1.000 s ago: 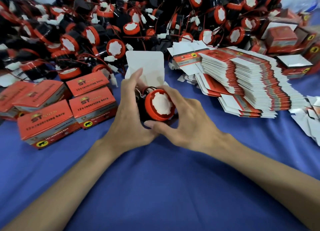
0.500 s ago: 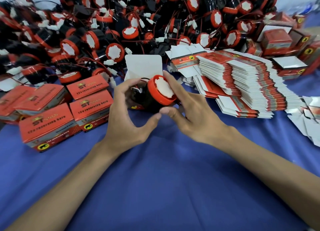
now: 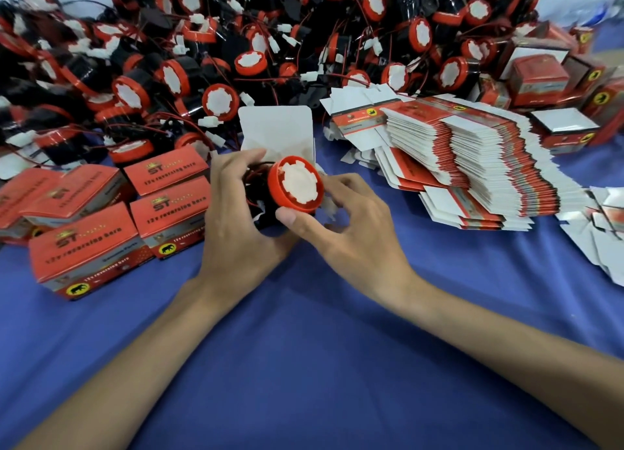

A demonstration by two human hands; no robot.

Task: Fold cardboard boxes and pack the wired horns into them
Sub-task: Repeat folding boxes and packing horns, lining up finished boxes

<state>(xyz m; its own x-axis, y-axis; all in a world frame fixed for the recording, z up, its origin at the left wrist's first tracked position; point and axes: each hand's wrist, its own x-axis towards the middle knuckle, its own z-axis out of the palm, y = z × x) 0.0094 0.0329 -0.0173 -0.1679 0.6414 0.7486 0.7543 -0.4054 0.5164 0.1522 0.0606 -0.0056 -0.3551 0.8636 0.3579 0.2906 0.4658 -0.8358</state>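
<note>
Along the left edge of the blue-cloth-covered desk (image 3: 304,365) sits a cluster of closed red cardboard boxes (image 3: 98,233) with black lettering, touching one another. Behind them, along the far edge, a heap of black-bodied horns with red caps (image 3: 236,44) spreads across the desk, with red wires and white plugs tangled through it.

Near the middle of the desk, the left hand (image 3: 233,223) has its grip closed round the black body of one round red-capped wired horn (image 3: 297,186), fingers curled over its top. The horn is held above the cloth, its white-centred face tilted up toward the camera. Just behind it stands an open cardboard box with a raised white lid flap (image 3: 275,128) — whether the horn touches it I cannot tell.

The right hand (image 3: 354,243) grips the same horn from the right, its thumb tip pressed on the cap's lower rim and its fingers curled round the far side.

Right of the hands lies a fanned stack of flat red-and-white cardboard box blanks (image 3: 472,165). Toward the far right corner stand more folded red boxes (image 3: 540,78).
</note>
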